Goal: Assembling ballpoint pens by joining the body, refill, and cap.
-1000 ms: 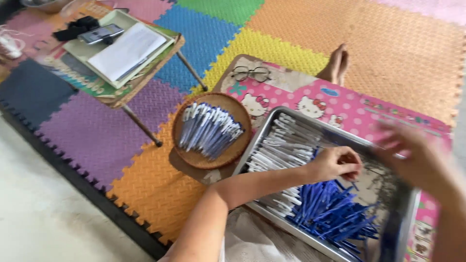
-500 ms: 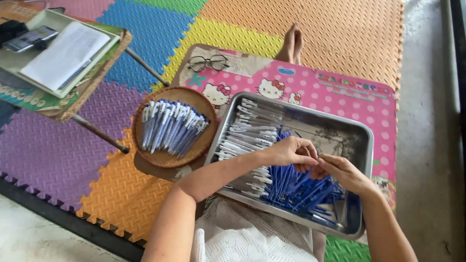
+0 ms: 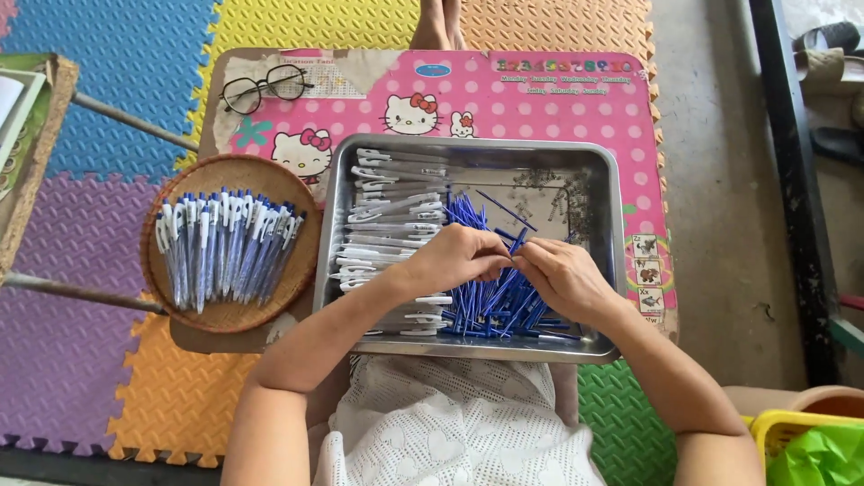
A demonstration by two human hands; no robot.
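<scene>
Pinching one blue refill between both hands, left and right, we see it slanting up-right over the metal tray on the pink bench.

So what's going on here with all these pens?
A person sits at a small pink table. Both hands meet over a metal tray: the left hand and right hand pinch something thin between them, above a heap of blue refills. White pen barrels are stacked in the tray's left half. A round wicker basket beside it holds assembled pens.
</scene>
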